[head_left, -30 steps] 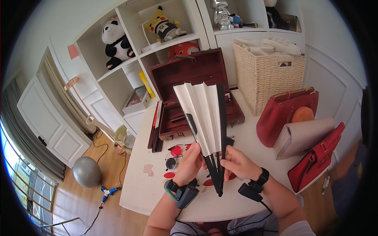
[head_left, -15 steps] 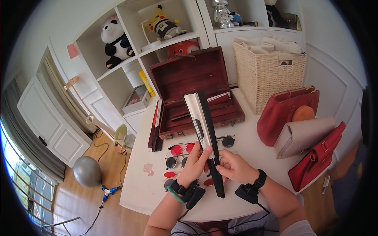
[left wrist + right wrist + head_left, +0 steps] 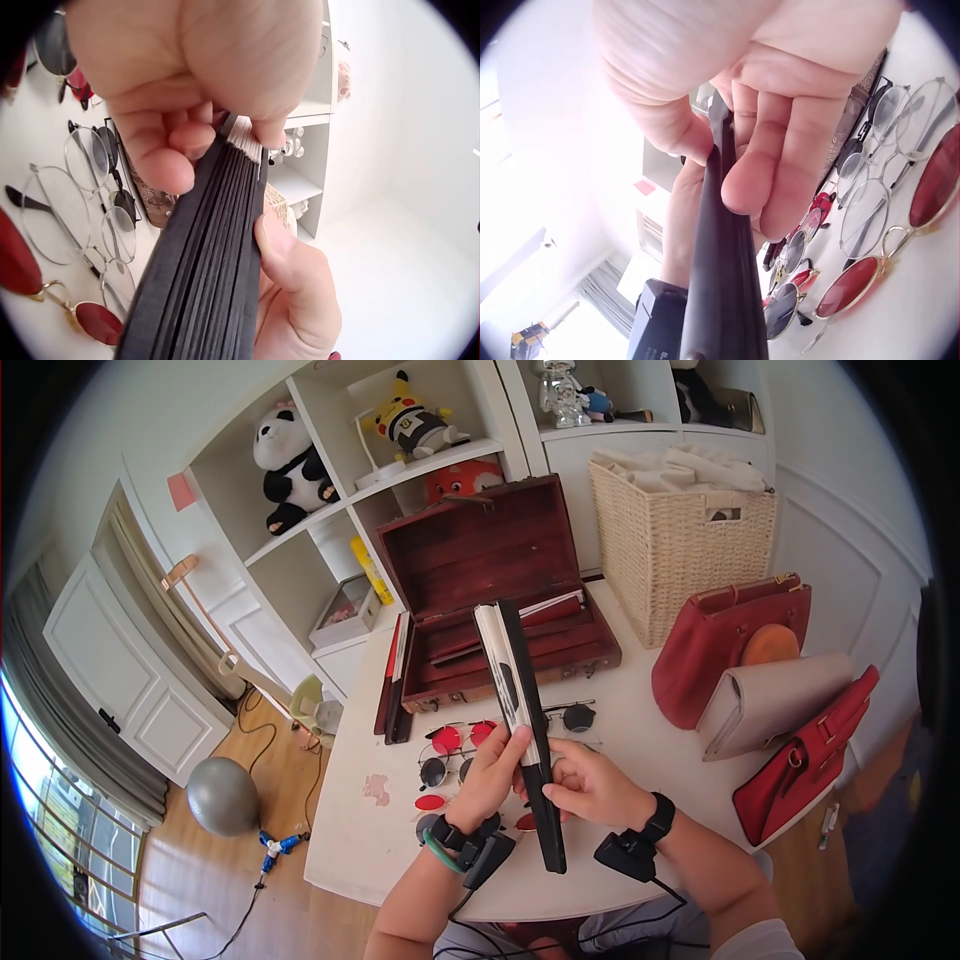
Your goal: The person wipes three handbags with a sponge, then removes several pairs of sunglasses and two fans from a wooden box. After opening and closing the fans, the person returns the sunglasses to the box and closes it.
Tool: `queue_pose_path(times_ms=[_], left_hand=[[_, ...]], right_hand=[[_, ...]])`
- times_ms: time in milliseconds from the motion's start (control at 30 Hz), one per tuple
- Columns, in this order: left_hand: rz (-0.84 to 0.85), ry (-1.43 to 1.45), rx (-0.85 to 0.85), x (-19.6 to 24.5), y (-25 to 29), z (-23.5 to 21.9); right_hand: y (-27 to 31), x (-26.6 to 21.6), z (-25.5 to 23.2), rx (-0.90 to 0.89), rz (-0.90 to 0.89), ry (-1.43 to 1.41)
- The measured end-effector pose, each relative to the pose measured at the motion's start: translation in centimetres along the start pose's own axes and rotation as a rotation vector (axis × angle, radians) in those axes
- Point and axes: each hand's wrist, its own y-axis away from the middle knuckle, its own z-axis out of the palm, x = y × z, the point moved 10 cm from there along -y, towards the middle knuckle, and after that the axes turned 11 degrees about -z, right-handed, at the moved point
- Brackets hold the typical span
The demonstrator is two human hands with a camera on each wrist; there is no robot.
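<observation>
A folding fan [image 3: 545,810] with black sticks and a cream leaf is folded into a narrow bundle, tilted up over the table. My left hand [image 3: 493,772] pinches it near the middle, thumb on the leaf side and fingers behind. Just below, my right hand [image 3: 605,792] grips the black sticks between thumb and curled fingers. In the left wrist view the stacked sticks [image 3: 206,247] lie nearly flush. Behind and below the hands are rows of glasses, among them red-lensed glasses [image 3: 847,287] and dark round sunglasses [image 3: 578,718], partly hidden by the hands.
An open dark red case [image 3: 490,575] with folded fans inside stands at the back. Left of it lie more folded fans [image 3: 397,685]. On the right are a wicker basket [image 3: 690,550], a red handbag [image 3: 700,660], a pale clutch [image 3: 770,700] and a red bag [image 3: 800,765].
The fan has gone from partly spread to folded together, its leaf narrowing between the two hands. Both hands still hold it, and its top now sits a little lower.
</observation>
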Motion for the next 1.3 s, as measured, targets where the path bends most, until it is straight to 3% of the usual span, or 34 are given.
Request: queue_pose_path(times_ms=[267,367,567,900,1100,1200,1267,1300], left_hand=[[0.059,-0.102,0.074,-0.1,-0.5,-0.3],[0.052,-0.034,0.078,0.1,-0.1,-0.4],[0.083,0.173,0.021,0.0,-0.2,-0.3],[0.101,0.105,0.112,0.1,-0.3,-1.3],[0.139,-0.012,0.157,0.0,-0.5,-1.5],[0.116,0.041,0.13,0.1,0.1,-0.2],[0.057,-0.056,0.071,-0.9,-0.2,0.3],[0.088,-0.059,-0.072,-0.6,-0.1,2.1]], right_hand=[[0.1,0.7,-1.0,-0.006,0.008,0.215],[-0.1,0.4,-0.8,-0.023,-0.07,0.215],[-0.1,-0.5,-0.1,-0.084,-0.047,0.179],[0.0,-0.6,-0.2,-0.099,-0.022,0.217],[-0.1,0.8,-0.5,0.023,0.091,0.061],[-0.1,0.4,-1.0,0.087,0.035,0.027],[-0.3,-0.4,-2.9,0.231,-0.073,0.11],[-0.4,-0.3,-3.8,0.31,-0.137,0.031]])
